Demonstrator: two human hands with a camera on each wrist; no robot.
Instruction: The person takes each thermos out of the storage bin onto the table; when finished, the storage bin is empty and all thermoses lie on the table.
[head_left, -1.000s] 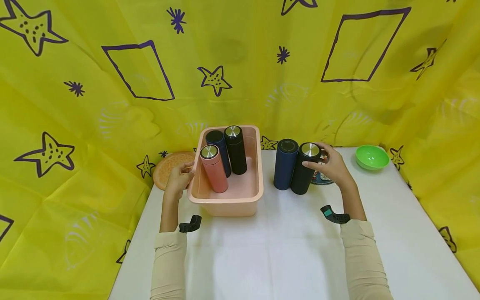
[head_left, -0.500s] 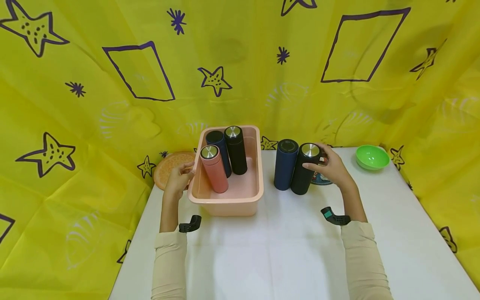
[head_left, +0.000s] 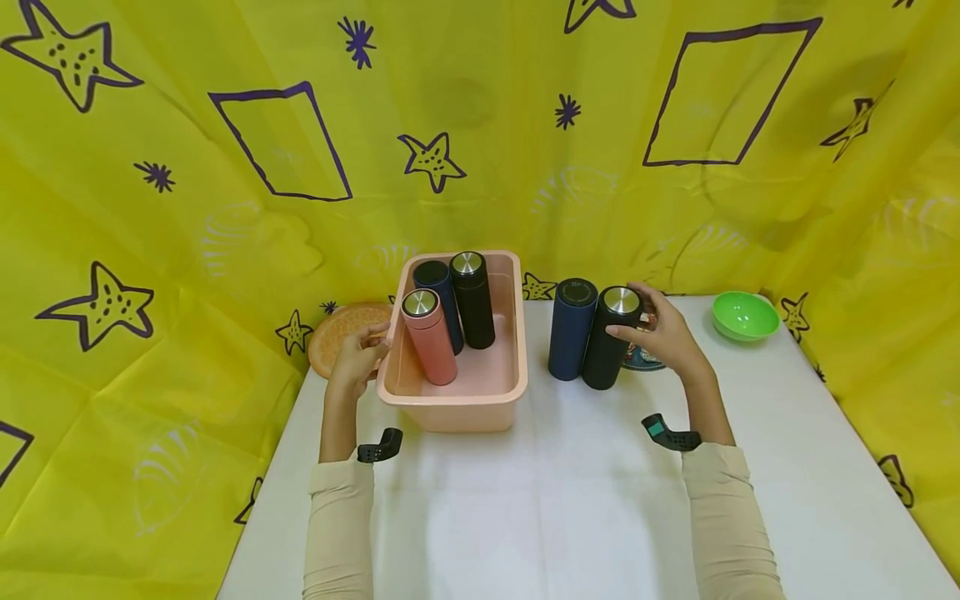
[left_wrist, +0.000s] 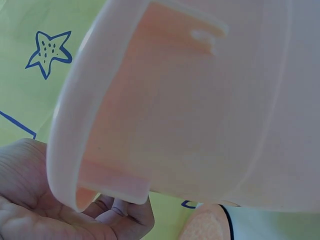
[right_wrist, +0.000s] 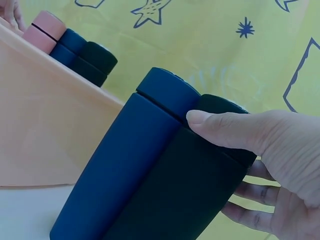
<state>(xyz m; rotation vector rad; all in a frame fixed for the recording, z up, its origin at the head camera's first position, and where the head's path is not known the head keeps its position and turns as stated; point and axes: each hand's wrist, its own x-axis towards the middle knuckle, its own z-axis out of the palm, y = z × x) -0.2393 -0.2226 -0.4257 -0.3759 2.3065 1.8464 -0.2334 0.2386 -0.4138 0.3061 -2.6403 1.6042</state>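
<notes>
White table (head_left: pixel 585 500), green bowl (head_left: pixel 744 315) beyond black flask (head_left: pixel 609 346)

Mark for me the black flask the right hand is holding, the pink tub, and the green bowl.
black flask (head_left: pixel 604 354): head view, on the dark body below the steel cap.
pink tub (head_left: pixel 467 412): head view, on the near outer wall.
green bowl (head_left: pixel 744 315): head view, on the inner hollow.

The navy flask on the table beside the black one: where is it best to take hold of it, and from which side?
Probably grip the navy flask around its upper body from its free left side: it stands upright, and the black flask touches its right.
</notes>
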